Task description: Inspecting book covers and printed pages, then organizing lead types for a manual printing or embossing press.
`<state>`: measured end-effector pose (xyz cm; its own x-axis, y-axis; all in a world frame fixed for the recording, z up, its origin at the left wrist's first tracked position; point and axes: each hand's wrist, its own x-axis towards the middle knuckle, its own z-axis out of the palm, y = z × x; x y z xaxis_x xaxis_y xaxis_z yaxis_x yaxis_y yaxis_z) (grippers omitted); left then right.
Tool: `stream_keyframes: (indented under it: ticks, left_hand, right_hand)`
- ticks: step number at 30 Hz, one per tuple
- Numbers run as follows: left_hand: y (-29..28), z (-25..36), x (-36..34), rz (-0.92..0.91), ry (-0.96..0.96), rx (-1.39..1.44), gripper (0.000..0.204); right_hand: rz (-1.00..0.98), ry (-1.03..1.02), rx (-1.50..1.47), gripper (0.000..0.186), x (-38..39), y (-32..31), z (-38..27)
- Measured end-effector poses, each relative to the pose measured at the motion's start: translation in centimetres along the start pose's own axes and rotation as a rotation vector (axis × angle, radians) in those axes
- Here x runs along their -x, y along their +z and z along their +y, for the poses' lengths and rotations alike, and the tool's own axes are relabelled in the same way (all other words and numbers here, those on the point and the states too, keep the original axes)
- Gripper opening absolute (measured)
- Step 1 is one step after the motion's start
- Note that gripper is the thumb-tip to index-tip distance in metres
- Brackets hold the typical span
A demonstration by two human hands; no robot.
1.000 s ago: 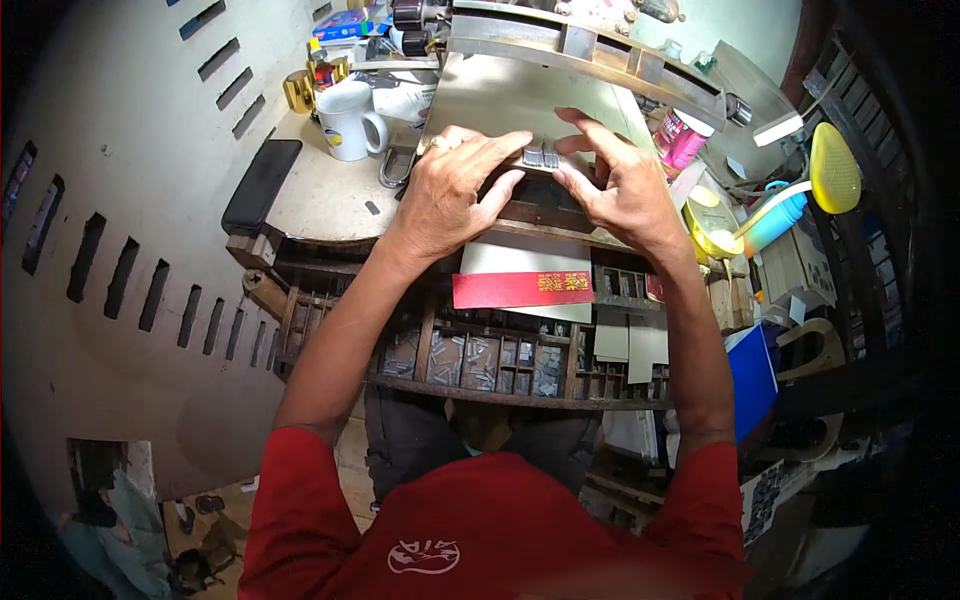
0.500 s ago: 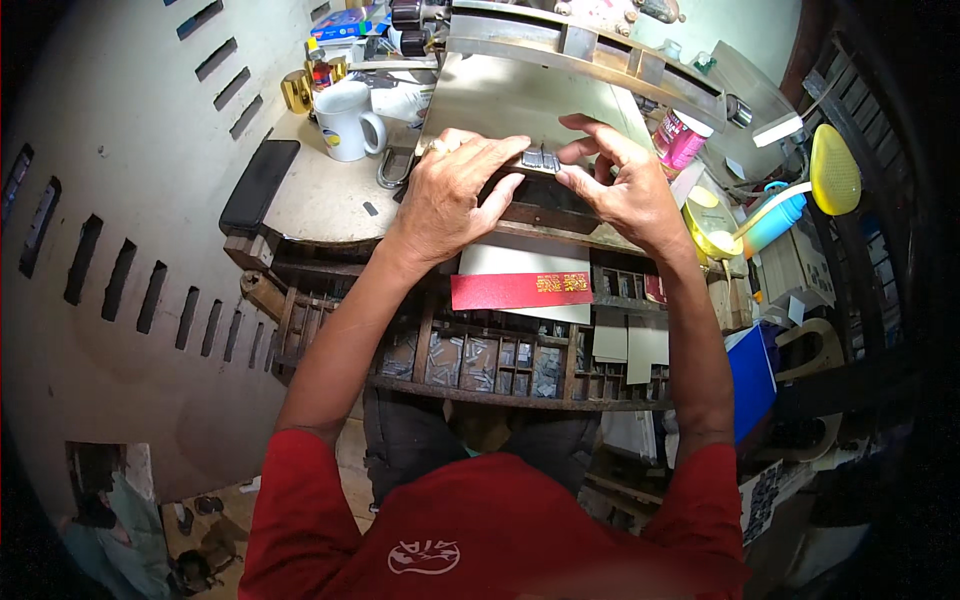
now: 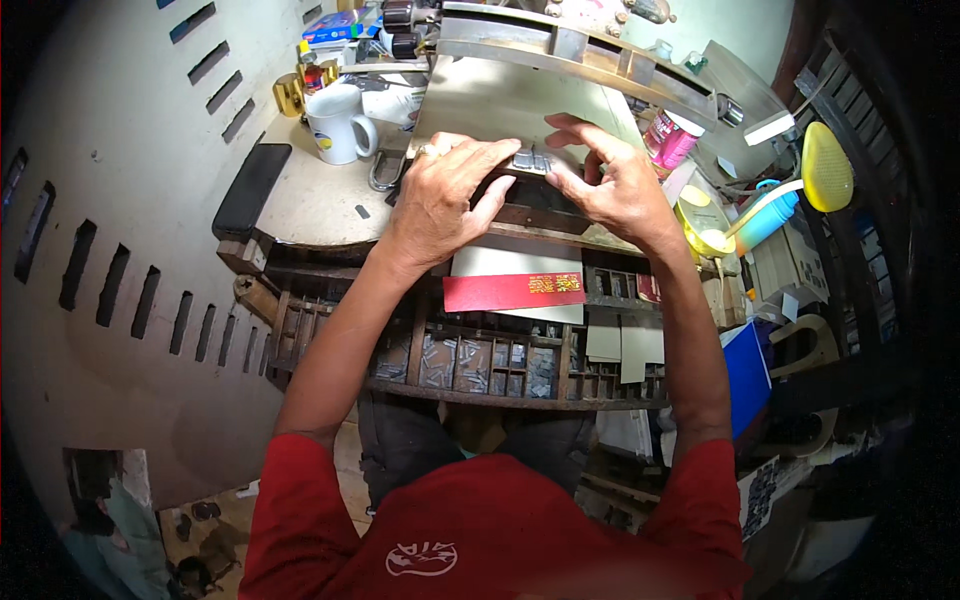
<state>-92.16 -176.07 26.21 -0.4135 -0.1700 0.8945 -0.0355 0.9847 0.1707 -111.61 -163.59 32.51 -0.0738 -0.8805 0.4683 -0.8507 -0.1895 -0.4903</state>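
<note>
A small block of grey metal type [image 3: 532, 161] sits near the front edge of the pale bed of a metal press [image 3: 500, 100]. My left hand [image 3: 440, 205] is at the block's left end, index finger stretched toward it, thumb spread below. On the other side my right hand [image 3: 625, 195] has its thumb at the block's right end and its fingers apart, raised and curved. Neither hand wraps around the block. Below them, a red strip with gold print [image 3: 515, 292] lies over a white card [image 3: 515, 262].
A wooden type case [image 3: 470, 400] with small metal pieces in its compartments stands before me. At left are a white mug [image 3: 341, 124] and a black phone-like slab [image 3: 252, 190]. A pink container [image 3: 672, 140], a yellow swatter-like paddle [image 3: 828, 168] and a blue bottle [image 3: 768, 215] stand right.
The whole view has shifted slightly to the left. Both hands stay at the ends of the type block, with only slight finger movement.
</note>
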Motion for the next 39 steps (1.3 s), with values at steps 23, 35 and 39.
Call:
stream_keyframes:
  ticks: [23, 35, 39]
  left_hand:
    - [0.1, 0.0, 0.2, 0.014, -0.012, -0.013, 0.037]
    - [0.3, -0.1, 0.3, 0.017, -0.012, -0.027, 0.037]
    - [0.4, -0.1, 0.4, 0.027, -0.006, -0.027, 0.037]
  right_hand:
    - [0.04, 0.181, -0.099, 0.05, -0.8, -1.7, 2.3]
    - [-0.094, 0.049, -0.087, 0.044, -0.9, -0.3, -0.1]
    - [-0.1, 0.067, -0.082, 0.043, -1.1, -0.3, 0.1]
